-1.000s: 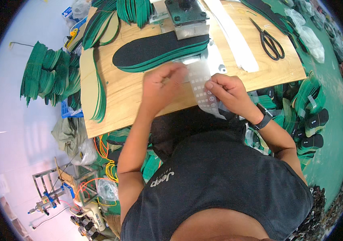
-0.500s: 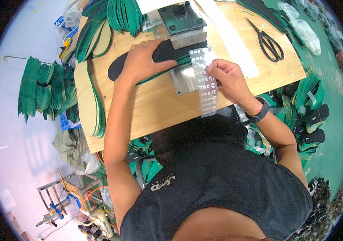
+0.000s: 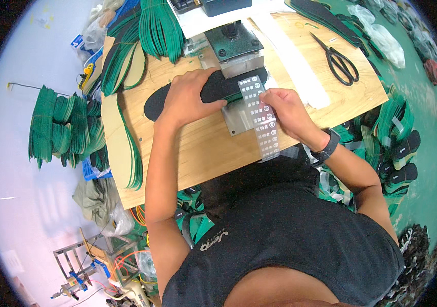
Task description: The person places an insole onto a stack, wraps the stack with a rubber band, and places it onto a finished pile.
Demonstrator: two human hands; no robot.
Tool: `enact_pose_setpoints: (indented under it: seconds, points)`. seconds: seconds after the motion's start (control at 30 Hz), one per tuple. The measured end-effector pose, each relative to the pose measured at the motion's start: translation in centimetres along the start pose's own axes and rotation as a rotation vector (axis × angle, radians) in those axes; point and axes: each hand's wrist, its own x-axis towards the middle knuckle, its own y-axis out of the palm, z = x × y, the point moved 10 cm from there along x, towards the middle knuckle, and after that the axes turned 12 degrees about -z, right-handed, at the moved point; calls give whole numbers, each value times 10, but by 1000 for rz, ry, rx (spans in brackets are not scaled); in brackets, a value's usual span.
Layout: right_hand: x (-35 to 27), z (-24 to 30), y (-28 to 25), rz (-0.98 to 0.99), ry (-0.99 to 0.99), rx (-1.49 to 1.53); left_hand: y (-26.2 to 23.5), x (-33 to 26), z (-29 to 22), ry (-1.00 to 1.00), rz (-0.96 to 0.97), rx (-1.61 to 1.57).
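Note:
A black shoe insole point(image 3: 156, 105) with a green edge lies on the wooden table, its right end at the metal block of a press point(image 3: 236, 48). My left hand point(image 3: 188, 97) spans the insole, thumb along its near edge and fingers toward its far side; the fingertips are partly hidden. Between thumb and fingers, my right hand point(image 3: 285, 110) pinches a clear strip of white printed labels point(image 3: 262, 123). The strip's upper end lies over the insole's right part, and its lower end hangs past the table edge. Under the strip is a flat metal plate point(image 3: 236, 118).
Black-handled scissors point(image 3: 340, 65) lie at the table's right. A long white strip point(image 3: 298, 66) runs beside the press. Green-edged insole stacks point(image 3: 161, 30) stand at the back left, and a beige-topped stack point(image 3: 121, 138) lies along the left edge. More bundles point(image 3: 65, 128) hang beyond the table.
The label strip's upper end has shifted left over the insole, and the strip now slants more. Less of the green edge shows beside my left thumb. The whole view has shifted slightly.

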Motion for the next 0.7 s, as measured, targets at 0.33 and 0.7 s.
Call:
enact_pose_setpoints:
  seconds: [0.33,0.7]
  points:
    - [9,1,1,-61,56,61,1,-1,2,-43,5,22]
    - [14,-3,-1,-49,91,99,5,-3,4,-41,-13,49]
